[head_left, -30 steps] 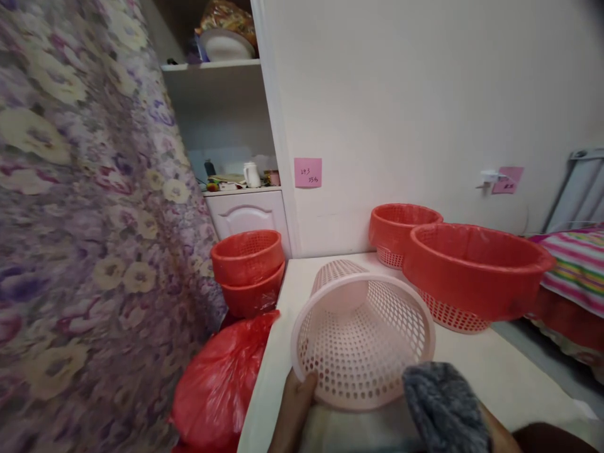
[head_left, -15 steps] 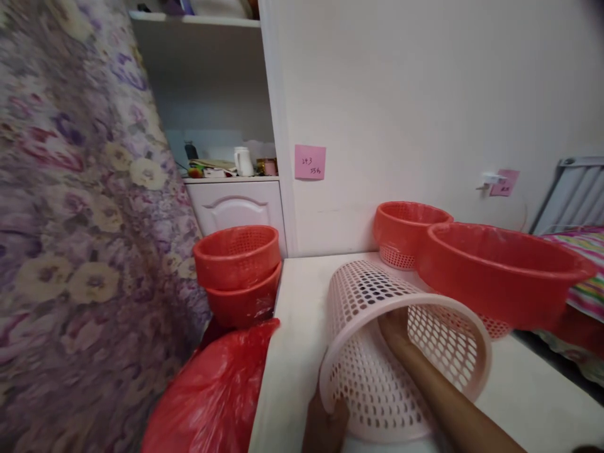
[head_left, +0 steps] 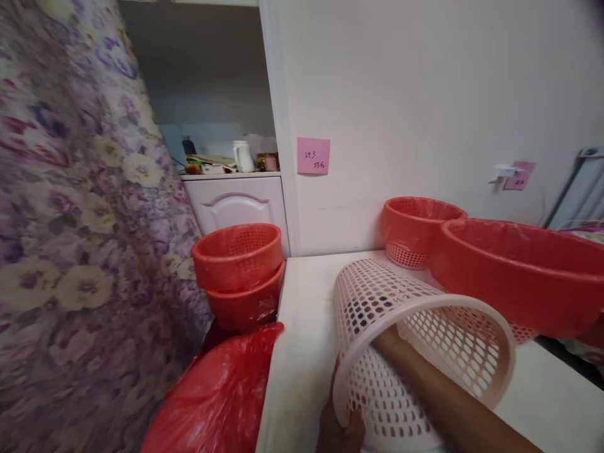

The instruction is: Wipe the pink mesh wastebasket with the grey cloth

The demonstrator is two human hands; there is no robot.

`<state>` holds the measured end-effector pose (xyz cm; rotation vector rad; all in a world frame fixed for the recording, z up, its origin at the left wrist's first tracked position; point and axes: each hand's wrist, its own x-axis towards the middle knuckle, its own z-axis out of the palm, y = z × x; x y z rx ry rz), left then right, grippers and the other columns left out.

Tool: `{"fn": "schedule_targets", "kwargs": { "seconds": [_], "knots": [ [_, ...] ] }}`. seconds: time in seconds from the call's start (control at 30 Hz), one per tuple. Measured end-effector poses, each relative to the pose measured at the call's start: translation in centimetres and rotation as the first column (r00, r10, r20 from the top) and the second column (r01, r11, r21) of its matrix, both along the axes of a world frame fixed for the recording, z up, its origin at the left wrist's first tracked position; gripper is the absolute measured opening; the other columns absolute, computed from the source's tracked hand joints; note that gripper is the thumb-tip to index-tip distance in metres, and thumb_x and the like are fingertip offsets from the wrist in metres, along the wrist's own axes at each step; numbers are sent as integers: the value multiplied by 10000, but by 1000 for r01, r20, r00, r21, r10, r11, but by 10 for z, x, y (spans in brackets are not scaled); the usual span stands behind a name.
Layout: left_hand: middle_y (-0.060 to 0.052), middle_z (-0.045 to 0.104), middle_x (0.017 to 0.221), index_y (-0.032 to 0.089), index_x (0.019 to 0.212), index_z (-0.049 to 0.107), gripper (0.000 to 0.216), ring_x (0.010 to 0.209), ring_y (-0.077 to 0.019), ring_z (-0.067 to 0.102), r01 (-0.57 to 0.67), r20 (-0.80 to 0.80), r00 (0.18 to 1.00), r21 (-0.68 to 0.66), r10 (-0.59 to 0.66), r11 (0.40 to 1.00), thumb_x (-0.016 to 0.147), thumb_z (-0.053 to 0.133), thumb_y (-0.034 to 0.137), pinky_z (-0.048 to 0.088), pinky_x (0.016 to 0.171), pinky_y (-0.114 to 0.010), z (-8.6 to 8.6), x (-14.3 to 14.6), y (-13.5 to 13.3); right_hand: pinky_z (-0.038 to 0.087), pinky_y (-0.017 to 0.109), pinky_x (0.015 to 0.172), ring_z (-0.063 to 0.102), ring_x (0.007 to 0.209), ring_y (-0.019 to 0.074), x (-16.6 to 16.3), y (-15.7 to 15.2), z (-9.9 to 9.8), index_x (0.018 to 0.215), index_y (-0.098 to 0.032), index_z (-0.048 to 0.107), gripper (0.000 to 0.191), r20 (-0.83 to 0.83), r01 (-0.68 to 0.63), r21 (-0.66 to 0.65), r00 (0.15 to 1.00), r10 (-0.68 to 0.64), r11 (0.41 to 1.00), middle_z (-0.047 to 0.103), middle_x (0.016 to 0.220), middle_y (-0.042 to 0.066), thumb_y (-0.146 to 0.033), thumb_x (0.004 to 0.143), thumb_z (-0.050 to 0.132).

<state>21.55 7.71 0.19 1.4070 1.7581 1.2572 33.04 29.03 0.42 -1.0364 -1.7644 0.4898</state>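
The left hand grasps the rim of the perforated pink plastic basket lying on the smooth worktop; the right hand is hidden inside, its grip unclear.

The left hand sits low at the near edge of the view, its grip closed on the rim of the pink basket, thumb hooked over the lip. The right forearm runs from the near right corner up and left into the basket's mouth; the right hand is hidden inside, behind the mesh, its state unclear.
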Motion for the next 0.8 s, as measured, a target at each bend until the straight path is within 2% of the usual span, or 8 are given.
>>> {"fn": "schedule_targets", "kwargs": {
  "seconds": [0.2,0.3,0.43,0.5,0.57,0.67,0.7,0.8],
  "knots": [
    [-150,633,1297,115,1336,476,519,1278,-256,530,39,86,996,-40,-36,998,822,439,174,475,1038,-441,-4,-3,-1,416,489,986,535,1212,326,4,-3,19,1191,-220,609,440,333,-26,-61,942,45,998,620,1295,131,-223,752,602],
    [-157,620,1311,100,1326,478,535,1324,-274,476,-32,191,981,-24,36,999,801,490,203,417,1089,-454,-4,1,3,470,437,877,633,1050,336,16,-23,29,1057,-193,677,451,499,-92,-127,854,144,988,716,1107,135,-132,612,631],
    [-177,631,1290,81,1256,536,565,1313,-324,480,-115,401,909,-13,110,993,720,621,239,368,1123,-454,-2,9,9,478,351,753,683,841,297,49,-88,30,880,-177,708,374,616,-159,-206,745,254,966,741,888,113,-115,518,635],
    [-174,643,1274,93,1216,565,544,1285,-331,509,-109,462,881,-18,105,994,712,643,282,398,1100,-454,0,12,9,473,331,764,676,862,282,71,-127,30,875,-208,703,352,612,-202,-241,728,310,949,735,921,86,-153,530,657],
    [-170,667,1236,102,1186,582,537,1275,-326,521,-115,520,845,-45,121,992,707,660,331,427,1074,-446,3,13,6,479,316,775,669,894,264,91,-156,35,890,-260,695,309,514,-325,-339,722,463,883,736,943,36,-194,589,662],
    [-180,695,1170,99,1164,598,584,1220,-329,571,-118,602,783,-105,158,987,671,707,393,476,1022,-428,5,16,0,498,278,717,667,836,219,106,-165,53,876,-286,687,250,276,-512,-446,702,657,734,727,865,-28,-185,656,627],
    [-182,700,1158,103,1161,601,597,1194,-330,591,-106,625,763,-129,164,986,661,718,408,492,1001,-429,4,18,-2,501,273,719,663,827,207,106,-156,61,877,-272,688,249,210,-539,-421,724,657,729,720,855,-31,-159,672,603],
    [-179,711,1136,115,1173,598,613,1153,-335,620,-42,697,693,-218,185,975,662,725,429,516,966,-436,-5,30,-7,498,326,839,635,935,214,92,-106,79,978,-215,677,290,108,-342,-148,927,359,928,699,959,14,-117,738,549]
  ]
}}
